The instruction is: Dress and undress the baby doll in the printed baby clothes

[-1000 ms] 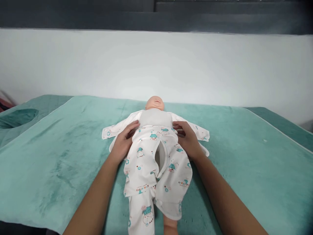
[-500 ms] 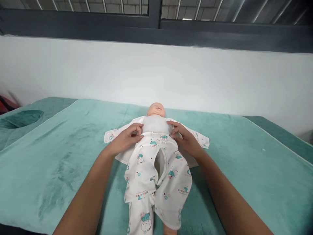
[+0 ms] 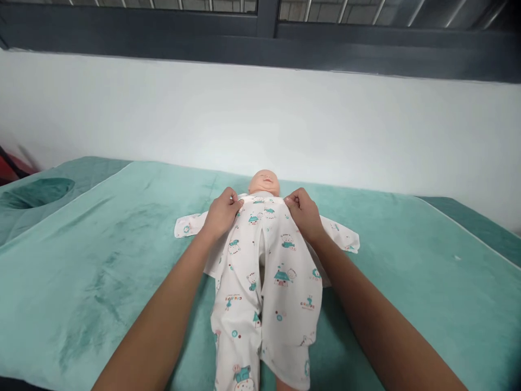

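A baby doll (image 3: 264, 183) lies on its back with its head toward the wall. White printed baby pants (image 3: 285, 271) cover its legs and trunk, their waistband drawn up to the chest, with a slit down the crotch. My left hand (image 3: 223, 212) pinches the waistband at its left corner. At the right corner my right hand (image 3: 302, 210) is closed on the same waistband. Beneath, a white baby shirt (image 3: 342, 234) shows its sleeves spread to both sides. One bare lower leg (image 3: 285, 385) of the doll shows below the right pant leg.
A green plush cover (image 3: 122, 260) spreads under the doll. Behind it stand a white wall (image 3: 260, 119) and a dark window frame (image 3: 163, 32) with bars. At the left is a round hollow (image 3: 40, 193) in the padding, with something red (image 3: 12, 165) beyond.
Both hands have moved up toward the doll's head, pulling the waistband from the belly to the upper chest. The slit has narrowed and the white chest is now covered.
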`<state>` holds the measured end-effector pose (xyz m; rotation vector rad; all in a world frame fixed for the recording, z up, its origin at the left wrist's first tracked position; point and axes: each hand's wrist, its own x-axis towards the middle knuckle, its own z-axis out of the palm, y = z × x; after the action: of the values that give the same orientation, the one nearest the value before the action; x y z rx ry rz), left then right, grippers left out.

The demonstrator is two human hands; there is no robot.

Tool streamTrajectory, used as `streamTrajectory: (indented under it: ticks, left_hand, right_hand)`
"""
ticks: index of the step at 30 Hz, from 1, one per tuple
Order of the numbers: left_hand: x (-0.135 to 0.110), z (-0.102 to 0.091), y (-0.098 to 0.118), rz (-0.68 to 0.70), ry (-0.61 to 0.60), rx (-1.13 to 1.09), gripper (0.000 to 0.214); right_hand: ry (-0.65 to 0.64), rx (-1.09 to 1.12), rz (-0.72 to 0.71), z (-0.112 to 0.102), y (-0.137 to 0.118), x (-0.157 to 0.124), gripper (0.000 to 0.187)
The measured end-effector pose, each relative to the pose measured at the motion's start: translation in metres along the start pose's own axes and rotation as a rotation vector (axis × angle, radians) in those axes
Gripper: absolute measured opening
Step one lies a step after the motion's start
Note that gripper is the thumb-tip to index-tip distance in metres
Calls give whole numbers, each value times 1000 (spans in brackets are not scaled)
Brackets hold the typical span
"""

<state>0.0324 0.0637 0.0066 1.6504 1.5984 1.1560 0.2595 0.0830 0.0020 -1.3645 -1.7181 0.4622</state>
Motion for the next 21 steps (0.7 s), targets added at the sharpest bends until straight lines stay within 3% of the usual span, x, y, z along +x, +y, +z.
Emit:
streamTrajectory:
  ticks: [2, 7, 12, 15, 21]
  left_hand:
    - [-3, 5, -5, 31, 37, 18, 18]
    - [-16, 9, -14, 77, 113, 64, 15]
    - [-17, 7, -18, 127, 77, 119, 13]
    - [-17, 8, -21, 140, 87, 194, 16]
    - [-11, 14, -22, 124, 92, 289, 23]
  right_hand:
    - [17, 60, 30, 5, 8, -1, 14]
    - [14, 150, -127, 8, 19, -11, 17]
    - [59, 166, 23, 2, 21, -30, 16]
    - [-12, 157, 120, -5, 21, -41, 17]
    - [-212, 40, 166, -18, 18, -49, 37]
